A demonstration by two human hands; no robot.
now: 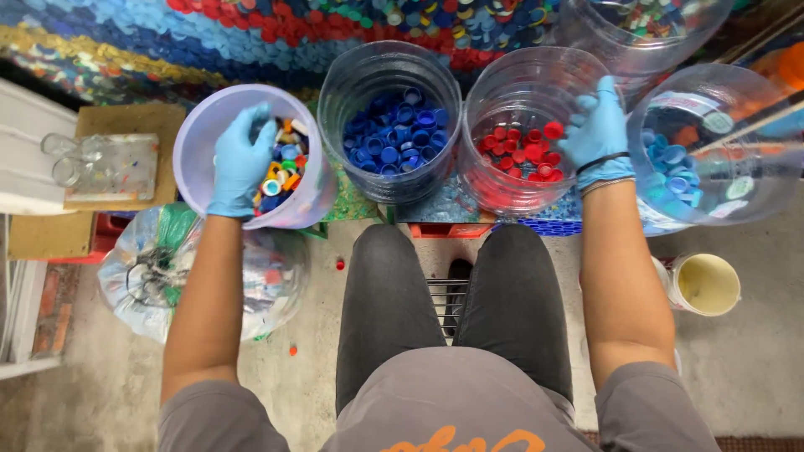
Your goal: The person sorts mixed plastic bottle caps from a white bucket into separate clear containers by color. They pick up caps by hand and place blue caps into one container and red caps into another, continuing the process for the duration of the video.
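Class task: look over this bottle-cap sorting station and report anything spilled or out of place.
Two red caps lie loose on the concrete floor: one beside the seated person's left knee, another beside the clear plastic bag. All other caps sit inside containers.

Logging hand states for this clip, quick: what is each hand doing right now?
Left hand: inside the mixed-caps tub, grip cannot be told.
Right hand: over the red-caps jar, fingers curled, contents unclear.
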